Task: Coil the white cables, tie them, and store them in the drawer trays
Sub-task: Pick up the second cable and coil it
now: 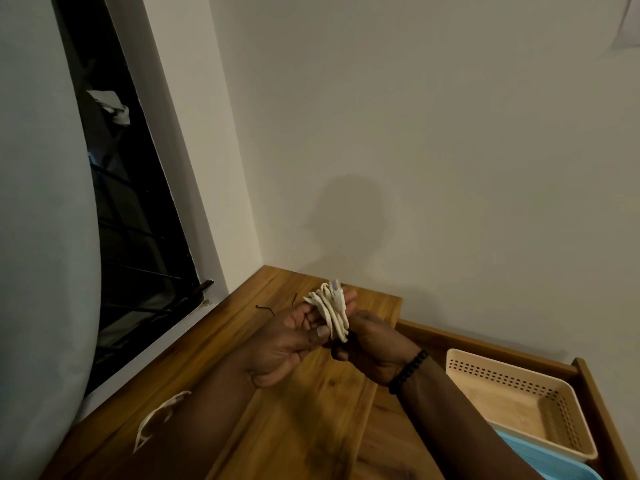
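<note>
Two forearms reach in from the bottom edge, nearest the viewer, and meet over a wooden tabletop [284,427]. At about eight o'clock a second white cable [156,415] lies loose on the wood, partly hidden by the left forearm. Near the middle, the left hand [294,337] has its fingers curled round a coiled white cable [330,311], thumb pressed on the loops. Just beside it the right hand [367,344], a dark bead bracelet [408,372] at the wrist, grips the lower end of the same bundle; whether it also pinches a tie cannot be told. Two thin dark ties [265,309] lie on the wood at about eleven o'clock from the hands.

The cable looks light, soft and springy, so the loops would likely spread if let go. Holding it across the middle, where all loops bunch together, seems the safest grip while tying.

At four o'clock an open drawer [588,382] holds a beige perforated tray [460,358], with a blue tray [568,469] at five o'clock. Plain pale walls meet in a corner beyond the table; a dark window [131,220] and a pale curtain [38,237] fill nine o'clock
</note>
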